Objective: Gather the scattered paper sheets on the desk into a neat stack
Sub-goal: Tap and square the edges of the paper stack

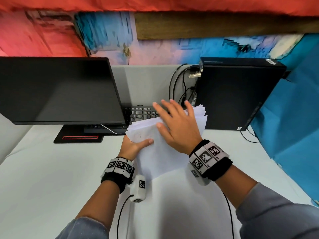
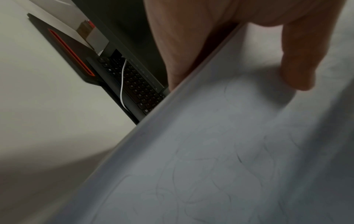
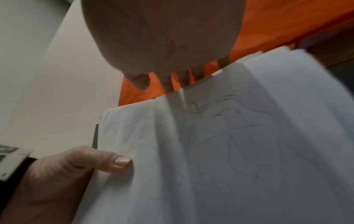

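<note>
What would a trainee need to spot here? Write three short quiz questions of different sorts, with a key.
1. True or false: the left hand grips the paper stack with its thumb on top.
2. Which hand has spread fingers? A) left hand B) right hand
3. Fill in: the sheets' far edges are ____ (flush / uneven).

Key: 1 true; 2 B; 3 uneven, the far edges fan out beside the computer tower.

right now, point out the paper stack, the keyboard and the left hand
paper stack (image 1: 155, 157), head view, bare lower part of the top sheet
keyboard (image 1: 139, 113), head view, keys left of the right hand
left hand (image 1: 133, 146), head view, base of the thumb
</note>
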`<state>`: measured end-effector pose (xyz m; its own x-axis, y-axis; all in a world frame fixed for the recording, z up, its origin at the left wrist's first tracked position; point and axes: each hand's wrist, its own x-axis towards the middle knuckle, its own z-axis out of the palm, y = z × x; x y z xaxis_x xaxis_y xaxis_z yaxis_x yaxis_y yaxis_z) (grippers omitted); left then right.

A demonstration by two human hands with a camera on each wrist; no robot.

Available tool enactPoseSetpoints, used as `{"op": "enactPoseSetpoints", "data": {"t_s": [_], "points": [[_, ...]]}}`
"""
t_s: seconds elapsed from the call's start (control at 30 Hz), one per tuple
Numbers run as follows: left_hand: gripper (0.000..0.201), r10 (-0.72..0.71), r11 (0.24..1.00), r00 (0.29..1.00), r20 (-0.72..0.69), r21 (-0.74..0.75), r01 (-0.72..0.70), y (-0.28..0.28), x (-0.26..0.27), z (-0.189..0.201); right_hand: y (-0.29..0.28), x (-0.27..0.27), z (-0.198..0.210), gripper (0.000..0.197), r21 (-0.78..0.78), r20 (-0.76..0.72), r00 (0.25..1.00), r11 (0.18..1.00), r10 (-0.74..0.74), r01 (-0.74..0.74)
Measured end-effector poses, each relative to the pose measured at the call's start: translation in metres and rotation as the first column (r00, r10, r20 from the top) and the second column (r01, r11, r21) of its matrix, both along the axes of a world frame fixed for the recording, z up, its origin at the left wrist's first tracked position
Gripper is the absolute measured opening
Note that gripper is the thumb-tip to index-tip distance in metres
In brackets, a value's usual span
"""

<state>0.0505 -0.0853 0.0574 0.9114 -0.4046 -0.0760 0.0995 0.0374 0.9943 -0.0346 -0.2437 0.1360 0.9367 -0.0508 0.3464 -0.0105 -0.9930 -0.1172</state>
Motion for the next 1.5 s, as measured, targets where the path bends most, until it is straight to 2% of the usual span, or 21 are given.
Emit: {"op": "enactPoseSetpoints", "data": {"t_s": [0.1, 0.17, 0.23, 0.27, 0.3, 0.33, 0.37, 0.4, 0.43, 0.5, 0.57, 0.67, 0.8, 0.93, 1.07, 1.17, 1.27, 1.4, 1.5], "points": [[0.063, 0.034, 0.999, 0.997, -0.063, -0.018, -0.035, -0.002, -0.003, -0.001, -0.01, -0.008, -0.007, 0.065, -0.016, -0.025, 0.997, 0.998, -0.068, 0.068], [0.054, 0.053, 0.998, 0.995, -0.083, -0.015, -0.054, -0.003, -0.003, -0.002, -0.017, -0.013, -0.008, 0.078, 0.011, 0.056, 0.99, 0.992, -0.126, 0.126], [0.044, 0.062, 0.998, 0.993, -0.097, -0.008, -0.063, -0.002, -0.003, -0.002, -0.029, -0.018, -0.011, 0.091, 0.184, 0.191, 0.944, 0.955, -0.269, 0.234], [0.04, 0.065, 0.998, 0.993, -0.102, -0.011, -0.066, -0.002, -0.004, 0.0, -0.038, -0.021, -0.015, 0.095, 0.362, 0.225, 0.908, 0.896, -0.353, 0.258], [0.039, 0.066, 0.998, 0.992, -0.106, -0.014, -0.068, -0.002, -0.005, 0.001, -0.047, -0.024, -0.02, 0.098, 0.59, 0.213, 0.883, 0.776, -0.418, 0.226], [0.039, 0.067, 0.997, 0.992, -0.11, -0.019, -0.07, -0.002, -0.005, 0.001, -0.056, -0.027, -0.028, 0.099, 0.802, 0.153, 0.881, 0.577, -0.448, 0.154], [0.041, 0.069, 0.997, 0.991, -0.111, -0.023, -0.072, -0.002, -0.006, 0.001, -0.064, -0.029, -0.037, 0.101, 0.934, 0.068, 0.901, 0.345, -0.429, 0.094], [0.042, 0.068, 0.997, 0.991, -0.112, -0.028, -0.072, -0.002, -0.007, 0.001, -0.068, -0.032, -0.045, 0.103, 0.984, -0.004, 0.927, 0.164, -0.375, 0.071], [0.043, 0.066, 0.997, 0.992, -0.112, -0.034, -0.07, -0.002, -0.008, 0.0, -0.071, -0.035, -0.053, 0.104, 0.995, -0.051, 0.95, 0.069, -0.307, 0.076], [0.045, 0.067, 0.996, 0.991, -0.113, -0.046, -0.072, -0.003, -0.01, -0.003, -0.074, -0.036, -0.066, 0.105, 0.991, -0.092, 0.979, 0.076, -0.185, 0.107], [0.043, 0.065, 0.997, 0.992, -0.109, -0.04, -0.07, -0.003, -0.009, -0.005, -0.077, -0.03, -0.072, 0.104, 0.99, -0.113, 0.985, 0.075, -0.131, 0.124], [0.034, 0.064, 0.997, 0.991, -0.116, -0.035, -0.069, -0.004, -0.007, -0.009, -0.078, -0.02, -0.076, 0.098, 0.988, -0.153, 0.977, -0.005, -0.146, 0.154], [0.029, 0.119, 0.992, 0.984, -0.131, -0.028, -0.124, -0.005, -0.01, -0.01, -0.072, -0.01, -0.078, 0.081, 0.985, -0.171, 0.976, -0.025, -0.136, 0.169], [0.046, 0.194, 0.981, 0.974, -0.12, 0.026, -0.192, -0.01, -0.009, -0.016, -0.064, -0.008, -0.089, 0.057, 0.99, -0.107, 0.967, 0.066, -0.232, 0.126], [0.035, 0.217, 0.976, 0.976, 0.01, 0.028, -0.217, -0.015, -0.01, -0.011, -0.058, -0.014, -0.092, 0.045, 0.992, -0.042, 0.941, 0.097, -0.334, 0.079], [0.038, 0.204, 0.978, 0.977, 0.061, 0.023, -0.206, -0.012, -0.015, -0.007, -0.057, -0.023, -0.094, 0.047, 0.993, -0.02, 0.944, 0.1, -0.328, 0.056], [0.049, 0.193, 0.981, 0.98, 0.045, 0.02, -0.194, -0.007, -0.019, -0.01, -0.055, -0.032, -0.097, 0.054, 0.998, -0.061, 0.963, 0.001, -0.262, 0.063], [0.055, 0.171, 0.984, 0.985, -0.01, -0.044, -0.171, -0.005, -0.021, -0.014, -0.054, -0.037, -0.088, 0.078, 1.0, -0.002, 0.977, -0.013, -0.214, 0.0], [0.062, 0.147, 0.987, 0.989, -0.027, -0.065, -0.149, -0.004, -0.02, -0.017, -0.054, -0.031, -0.085, 0.08, 0.993, 0.004, 0.977, -0.111, -0.212, -0.028]]}}
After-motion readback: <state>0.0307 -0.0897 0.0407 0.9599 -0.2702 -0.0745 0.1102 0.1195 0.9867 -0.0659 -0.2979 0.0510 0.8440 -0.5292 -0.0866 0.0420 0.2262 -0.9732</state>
